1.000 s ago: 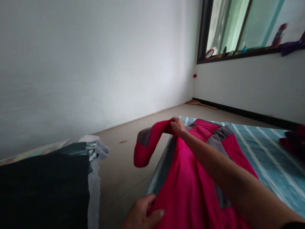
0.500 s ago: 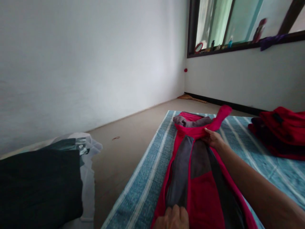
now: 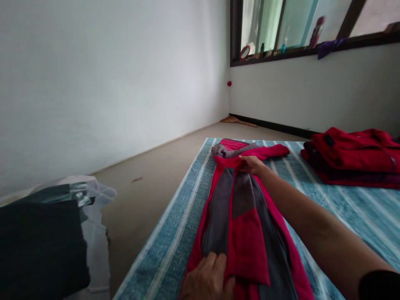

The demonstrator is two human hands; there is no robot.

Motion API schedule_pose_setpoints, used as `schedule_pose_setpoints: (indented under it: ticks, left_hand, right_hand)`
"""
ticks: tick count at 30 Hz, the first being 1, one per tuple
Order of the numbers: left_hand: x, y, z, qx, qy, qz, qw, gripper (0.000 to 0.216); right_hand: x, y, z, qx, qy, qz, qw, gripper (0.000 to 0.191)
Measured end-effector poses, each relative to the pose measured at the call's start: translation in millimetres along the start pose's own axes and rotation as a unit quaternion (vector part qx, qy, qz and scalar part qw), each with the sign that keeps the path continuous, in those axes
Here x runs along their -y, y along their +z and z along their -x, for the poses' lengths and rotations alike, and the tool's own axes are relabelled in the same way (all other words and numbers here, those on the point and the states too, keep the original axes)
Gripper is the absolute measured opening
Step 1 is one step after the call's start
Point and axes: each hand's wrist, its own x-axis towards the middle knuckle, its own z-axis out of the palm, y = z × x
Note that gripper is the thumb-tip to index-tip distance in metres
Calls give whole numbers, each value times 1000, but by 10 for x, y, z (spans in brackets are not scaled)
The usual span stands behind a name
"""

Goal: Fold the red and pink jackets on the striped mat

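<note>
While the pink and grey garment (image 3: 246, 225) lies lengthwise on the blue striped mat (image 3: 175, 250), both hands are on it. It is narrowed into a long strip, with grey panels showing along the middle and pink edges on either side.

Right hand (image 3: 253, 164): reaches to the far end of the garment, with the fingers closed on a fold of pink fabric just below the collar. One sleeve (image 3: 275, 151) lies flat across the mat, pointing right from that spot.

Left hand (image 3: 208, 281): rests knuckles-up on the near end of the garment with fingers bent on the grey panel. Whether it pinches the cloth or only presses on it cannot be told.

Surroundings: a stack of folded red clothes (image 3: 353, 156) sits on the mat to the right, well apart from the garment. A dark bundle (image 3: 40, 246) with clear plastic (image 3: 93, 233) around it lies on the bare floor (image 3: 150, 200) to the left. Small items line the window ledge (image 3: 281, 52) and are too small to identify.
</note>
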Motion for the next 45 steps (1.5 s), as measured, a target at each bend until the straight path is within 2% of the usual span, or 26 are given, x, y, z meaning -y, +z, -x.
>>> schedule_pose_setpoints:
  ticks: [5,7,10,12,15,17,30,36,45]
  left_hand:
    - [134,-210,29,-52,54,158,985,18]
    - [220,-233,29,-120,58,186,974,19]
    - [305,-172,1,-256,60,105,959,27]
    - [316,-80,-26,-282,81,16,956,37]
    - [295,75,-50,-241,126,-81,959,60]
    - [284,155,-49,-216,143,-113,959,66]
    - [312,319,-65,-221,154,-131,954,61]
    - [340,424,-51,-219,155,-106,958,58]
    - [232,373,-38,-141,105,-46,983,56]
  right_hand:
    - [2,-7,64,12,10,28,999,19]
    - [-2,-5,72,13,10,32,999,19]
    - [-12,22,68,16,11,34,999,19]
    - [-23,45,64,17,13,33,999,20]
    - [-36,63,68,22,15,29,999,20]
    - [-38,61,70,29,18,28,999,19]
    - [-71,65,-1,0,11,13,1000,18]
    - [-34,73,26,-22,0,19,1000,21]
    - [9,43,198,-55,-23,84,995,22]
